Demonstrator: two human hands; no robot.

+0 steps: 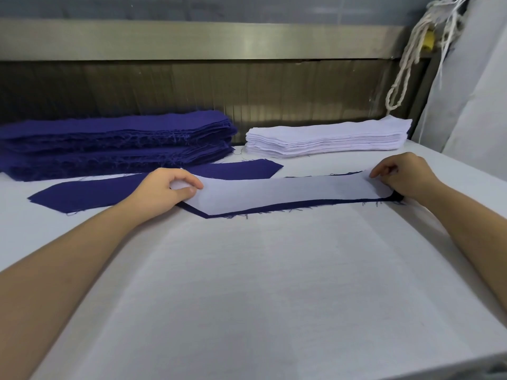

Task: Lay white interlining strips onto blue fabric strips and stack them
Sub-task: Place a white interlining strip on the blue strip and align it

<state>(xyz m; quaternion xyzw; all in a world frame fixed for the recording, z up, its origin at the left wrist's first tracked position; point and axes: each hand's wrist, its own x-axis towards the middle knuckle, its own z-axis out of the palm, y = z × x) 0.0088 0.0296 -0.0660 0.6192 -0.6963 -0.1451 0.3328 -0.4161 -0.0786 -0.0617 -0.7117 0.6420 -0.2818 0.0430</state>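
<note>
A white interlining strip (pixel 285 192) lies on a blue fabric strip (pixel 274 210), whose dark edge shows along the near side. My left hand (pixel 164 187) pinches the white strip's left end between thumb and fingers. At the right end, my right hand (pixel 403 174) pinches the strip with curled fingers. A second single blue strip (pixel 90 192) lies to the left, partly under my left hand. A tall stack of blue strips (pixel 115 141) sits at the back left. The stack of white interlining strips (pixel 326 139) sits at the back right.
The work table (pixel 247 283) is covered in white cloth and stretches wide toward me. A metal rail and dark panel (pixel 192 83) run behind the stacks. White cords (pixel 411 58) hang at the upper right beside a pale fabric roll (pixel 474 105).
</note>
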